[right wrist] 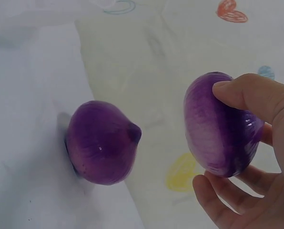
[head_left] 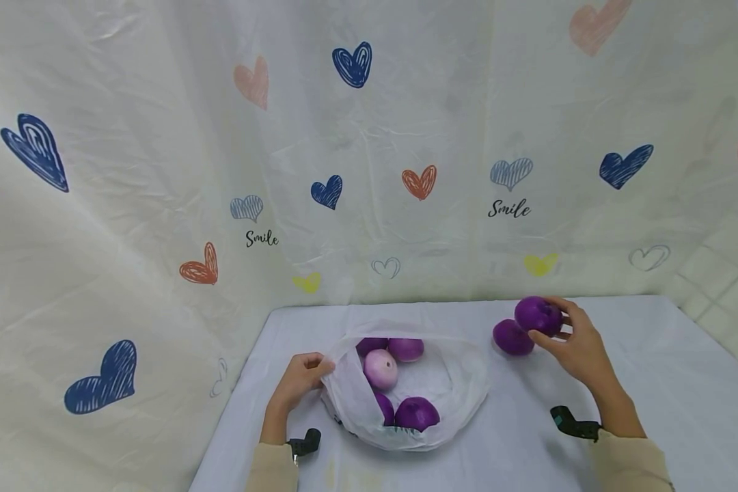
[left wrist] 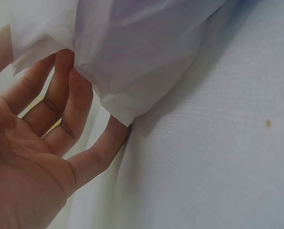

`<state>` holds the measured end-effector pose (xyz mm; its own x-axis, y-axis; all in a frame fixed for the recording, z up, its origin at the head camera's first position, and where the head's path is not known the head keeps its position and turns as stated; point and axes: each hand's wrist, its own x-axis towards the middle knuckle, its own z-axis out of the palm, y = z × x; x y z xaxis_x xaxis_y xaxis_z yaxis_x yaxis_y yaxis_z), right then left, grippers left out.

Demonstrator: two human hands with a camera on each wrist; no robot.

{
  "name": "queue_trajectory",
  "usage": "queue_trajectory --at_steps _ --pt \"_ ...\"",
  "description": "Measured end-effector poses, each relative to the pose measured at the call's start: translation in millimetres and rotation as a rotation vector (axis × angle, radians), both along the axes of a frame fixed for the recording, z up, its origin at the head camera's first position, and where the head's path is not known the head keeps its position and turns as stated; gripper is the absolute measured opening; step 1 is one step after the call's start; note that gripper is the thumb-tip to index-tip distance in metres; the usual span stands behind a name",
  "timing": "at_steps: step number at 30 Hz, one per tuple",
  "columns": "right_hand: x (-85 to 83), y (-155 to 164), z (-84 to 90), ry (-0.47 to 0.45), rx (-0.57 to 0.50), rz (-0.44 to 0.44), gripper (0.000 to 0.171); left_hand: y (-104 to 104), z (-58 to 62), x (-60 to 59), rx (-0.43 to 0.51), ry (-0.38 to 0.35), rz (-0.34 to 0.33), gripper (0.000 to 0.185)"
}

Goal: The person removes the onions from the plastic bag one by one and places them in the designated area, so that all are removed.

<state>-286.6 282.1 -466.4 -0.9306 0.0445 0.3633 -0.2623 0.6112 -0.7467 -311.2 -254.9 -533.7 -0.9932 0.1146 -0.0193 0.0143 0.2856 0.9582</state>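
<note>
My left hand (head_left: pixel 303 377) pinches the left rim of a white plastic bag (head_left: pixel 464 403), which lies with its mouth spread wide. Inside are several purple onions (head_left: pixel 417 414) and a paler pinkish one (head_left: pixel 380 370). In the left wrist view, curled fingers (left wrist: pixel 77 102) reach behind the hanging bag edge (left wrist: pixel 142 52). To the right of the bag, my right hand (head_left: pixel 584 348) grips a purple onion (head_left: pixel 535 316) between thumb and fingers, raised over the table. Another purple onion (head_left: pixel 512 339) lies just left of and below it; its pointed tip shows in the right wrist view.
A white cloth covers the table (head_left: pixel 516 424). Behind and to the left hangs a pale curtain (head_left: pixel 369 137) printed with hearts and "Smile". Pale tiles (head_left: pixel 728 301) show at the far right. Dark wrist devices (head_left: pixel 575 424) sit by the beige sleeve cuffs.
</note>
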Motion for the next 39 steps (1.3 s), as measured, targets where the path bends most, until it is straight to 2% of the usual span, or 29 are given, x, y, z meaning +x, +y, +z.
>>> queue_trajectory --at_steps 7,20,39 --pt "-4.1 8.7 -8.5 -0.029 -0.010 -0.025 0.081 -0.2 0.5 0.6 -0.005 0.006 0.000 0.027" --pt "-10.1 15.8 -24.5 -0.149 0.016 -0.093 0.086 -0.1 -0.5 0.3 0.001 0.003 -0.005 0.025" --pt "-16.2 29.5 -49.5 -0.221 0.012 -0.146 0.087 0.1 1.7 1.8 -0.007 0.007 -0.007 0.026"
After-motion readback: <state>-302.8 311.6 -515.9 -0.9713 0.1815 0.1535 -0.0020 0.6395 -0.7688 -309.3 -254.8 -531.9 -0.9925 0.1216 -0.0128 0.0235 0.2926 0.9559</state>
